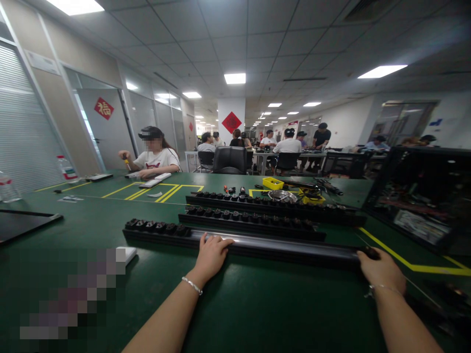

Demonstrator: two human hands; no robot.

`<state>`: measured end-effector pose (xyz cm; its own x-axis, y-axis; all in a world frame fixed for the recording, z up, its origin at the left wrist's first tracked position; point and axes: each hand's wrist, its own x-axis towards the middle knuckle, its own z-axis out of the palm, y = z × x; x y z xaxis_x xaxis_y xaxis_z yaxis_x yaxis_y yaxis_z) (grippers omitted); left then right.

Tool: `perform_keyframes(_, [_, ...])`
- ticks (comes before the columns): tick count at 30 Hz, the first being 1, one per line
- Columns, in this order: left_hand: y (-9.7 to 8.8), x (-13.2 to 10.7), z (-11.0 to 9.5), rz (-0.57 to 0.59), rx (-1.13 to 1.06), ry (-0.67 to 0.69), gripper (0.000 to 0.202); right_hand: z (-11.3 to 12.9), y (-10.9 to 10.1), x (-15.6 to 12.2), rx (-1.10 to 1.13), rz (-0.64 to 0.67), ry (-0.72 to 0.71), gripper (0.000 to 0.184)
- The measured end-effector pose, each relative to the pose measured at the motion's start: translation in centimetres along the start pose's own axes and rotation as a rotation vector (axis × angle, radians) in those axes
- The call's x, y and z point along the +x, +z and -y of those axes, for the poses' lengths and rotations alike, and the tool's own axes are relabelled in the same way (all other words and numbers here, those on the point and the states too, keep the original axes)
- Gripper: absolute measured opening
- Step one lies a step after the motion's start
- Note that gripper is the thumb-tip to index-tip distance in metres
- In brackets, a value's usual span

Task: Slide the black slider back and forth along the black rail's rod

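Observation:
A long black power strip (279,248) lies crosswise on the green table in front of me. Several black sockets (156,226) sit in its left end; the rest of its top is smooth and shiny. My left hand (212,252) is closed over the strip near its middle, fingers curved across the top. At the right end my right hand (382,271) is closed around the strip; a small dark part shows between thumb and fingers, and I cannot tell if it is separate. Two more socket strips, a nearer one (250,223) and a farther one (272,206), lie just behind.
A yellow tray (273,183), a metal bowl (282,196) and tools stand behind the strips. An open black case (419,196) rises at the right. Across the table (110,225), a person (158,159) holds a yellow-handled tool. A blurred-out object (73,299) lies front left.

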<state>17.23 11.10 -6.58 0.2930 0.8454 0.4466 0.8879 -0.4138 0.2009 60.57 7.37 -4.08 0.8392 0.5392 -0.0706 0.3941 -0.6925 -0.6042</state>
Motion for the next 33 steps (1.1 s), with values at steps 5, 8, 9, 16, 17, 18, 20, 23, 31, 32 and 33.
perform_keyframes(5, [-0.08,0.01,-0.02,0.009,0.0,-0.005,0.033,-0.38,0.2,0.61,0.014,-0.023,0.01,0.061])
perform_keyframes(8, [-0.03,0.01,0.0,0.011,0.005,-0.001,0.034,-0.45,0.25,0.8,0.015,-0.052,0.024,0.061])
perform_keyframes(9, [0.0,0.01,0.01,0.01,0.006,-0.002,0.034,-0.48,0.25,0.85,0.016,-0.059,0.022,0.061])
perform_keyframes(16, [0.11,0.03,0.06,-0.003,-0.005,0.001,0.034,-0.57,0.19,0.74,0.031,-0.068,0.029,0.061])
perform_keyframes(17, [0.09,0.03,0.06,-0.003,-0.005,0.001,0.034,-0.56,0.19,0.72,0.034,-0.072,0.034,0.061])
perform_keyframes(18, [0.08,0.03,0.06,-0.002,-0.004,0.002,0.034,-0.56,0.2,0.72,0.034,-0.077,0.038,0.061])
perform_keyframes(20, [0.05,0.03,0.05,0.002,-0.001,0.002,0.034,-0.58,0.22,0.77,0.037,-0.086,0.043,0.061])
perform_keyframes(23, [0.02,0.02,-0.01,0.007,0.002,-0.002,0.035,-0.63,0.22,0.83,0.051,-0.09,0.047,0.061])
perform_keyframes(31, [-0.09,0.02,-0.13,0.015,0.004,-0.014,0.034,-0.55,-0.03,0.18,0.079,-0.095,0.051,0.061])
perform_keyframes(32, [-0.1,0.01,-0.12,0.015,0.005,-0.014,0.034,-0.53,-0.06,0.09,0.081,-0.098,0.049,0.061])
perform_keyframes(33, [-0.1,0.01,-0.12,0.015,0.006,-0.013,0.034,-0.51,-0.09,0.02,0.082,-0.1,0.047,0.061])
